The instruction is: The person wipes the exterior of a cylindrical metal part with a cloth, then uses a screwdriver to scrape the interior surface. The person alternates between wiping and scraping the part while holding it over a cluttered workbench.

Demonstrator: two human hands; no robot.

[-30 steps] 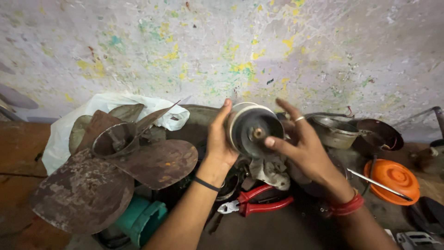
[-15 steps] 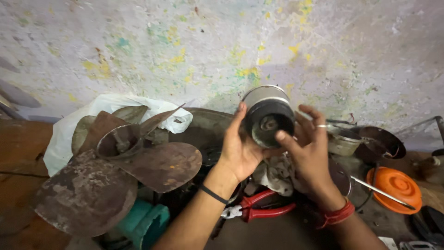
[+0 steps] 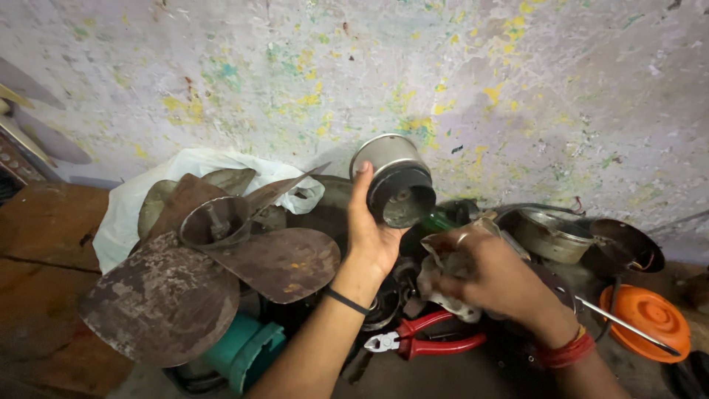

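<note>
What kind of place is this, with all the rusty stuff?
Probably a small repair workshop. A rusty fan blade lies there, red pliers sit among metal parts, and the left hand holds up a metal can.

We held a round metal motor housing (image 3: 395,181) up in our left hand (image 3: 369,233), thumb on its rim and fingers behind it, open end tilted toward us. Our right hand (image 3: 491,277) was lower, fingers closed around a dirty rag (image 3: 443,284). Red pliers (image 3: 425,343) lay just below those fingers. Beyond our left fingers sat a rusty fan blade (image 3: 214,273) with a white bag (image 3: 199,166) behind it. Past our right wrist lay an orange lid (image 3: 650,318).
</note>
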